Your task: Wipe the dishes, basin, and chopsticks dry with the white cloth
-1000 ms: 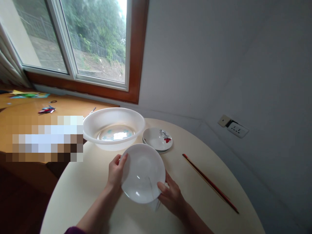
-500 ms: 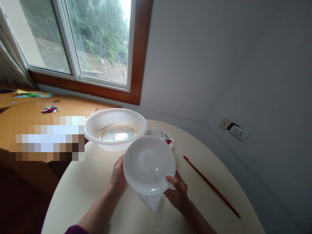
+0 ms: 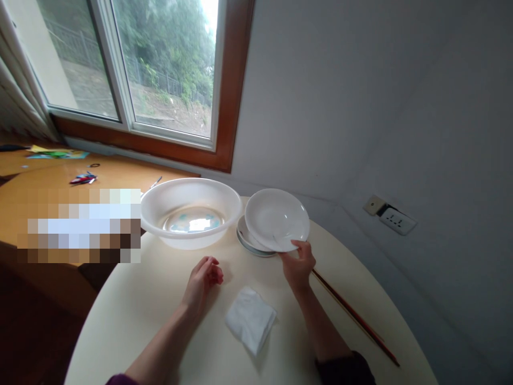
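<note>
A round, glossy white plate [image 3: 276, 218] is tilted up just right of the frame's centre, gripped at its lower right rim by the right hand [image 3: 297, 266], thumb over the edge and fingers underneath. It covers much of a small stack of shallow white round dishes [image 3: 246, 238]; whether it touches them cannot be told. The left hand [image 3: 202, 278] rests at lower centre-left, relaxed and loosely open with bent fingers.

Between the forearms, at bottom centre, lies a folded white cloth [image 3: 250, 318] on the round cream-coloured desk [image 3: 136, 305]. A wide, translucent white plastic basin [image 3: 192, 242] stands just left of the dishes, its right rim close to them. Long, thin red-brown sticks [image 3: 356, 316] slant toward the lower right; their upper end is hidden behind the right hand.

At the left of the frame, an orange-brown wooden desk [image 3: 36, 200] carries a cluster of pens [image 3: 83, 179] and bright coloured papers [image 3: 58, 154], and a pixelated patch blocks part of it. A brown-framed window [image 3: 168, 69] fills the upper left; a white wall socket [image 3: 396, 220] sits at right.
</note>
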`<state>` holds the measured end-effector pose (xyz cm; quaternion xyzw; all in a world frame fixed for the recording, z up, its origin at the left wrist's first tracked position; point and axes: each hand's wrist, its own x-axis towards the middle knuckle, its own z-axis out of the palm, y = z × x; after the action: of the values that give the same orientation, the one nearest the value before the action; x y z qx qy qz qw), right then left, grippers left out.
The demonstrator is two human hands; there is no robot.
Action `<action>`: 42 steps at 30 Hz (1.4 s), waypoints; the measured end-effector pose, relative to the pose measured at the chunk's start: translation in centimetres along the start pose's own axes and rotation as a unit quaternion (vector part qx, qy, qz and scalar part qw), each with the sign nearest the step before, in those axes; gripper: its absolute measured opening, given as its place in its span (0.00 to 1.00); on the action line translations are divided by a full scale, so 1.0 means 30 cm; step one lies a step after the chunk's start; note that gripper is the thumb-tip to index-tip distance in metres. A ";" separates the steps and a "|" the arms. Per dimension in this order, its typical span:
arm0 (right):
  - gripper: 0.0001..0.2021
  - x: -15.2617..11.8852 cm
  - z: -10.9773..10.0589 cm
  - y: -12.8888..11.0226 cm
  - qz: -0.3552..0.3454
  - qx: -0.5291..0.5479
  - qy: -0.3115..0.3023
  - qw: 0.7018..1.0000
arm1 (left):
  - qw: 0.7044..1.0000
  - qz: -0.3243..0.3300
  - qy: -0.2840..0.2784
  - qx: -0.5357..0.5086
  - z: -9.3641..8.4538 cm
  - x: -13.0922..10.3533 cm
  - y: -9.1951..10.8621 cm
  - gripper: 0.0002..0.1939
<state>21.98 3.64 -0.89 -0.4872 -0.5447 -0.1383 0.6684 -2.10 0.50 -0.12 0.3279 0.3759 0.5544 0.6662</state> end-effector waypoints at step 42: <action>0.20 -0.066 0.060 0.030 0.017 -0.029 -0.072 0.997 | 0.999 0.015 -0.012 0.034 -0.011 -0.004 -0.011 0.13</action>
<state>20.82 4.83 -3.18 -0.5247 -0.5789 -0.1072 0.6149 -2.23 0.32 -0.55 0.3626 0.3813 0.5473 0.6508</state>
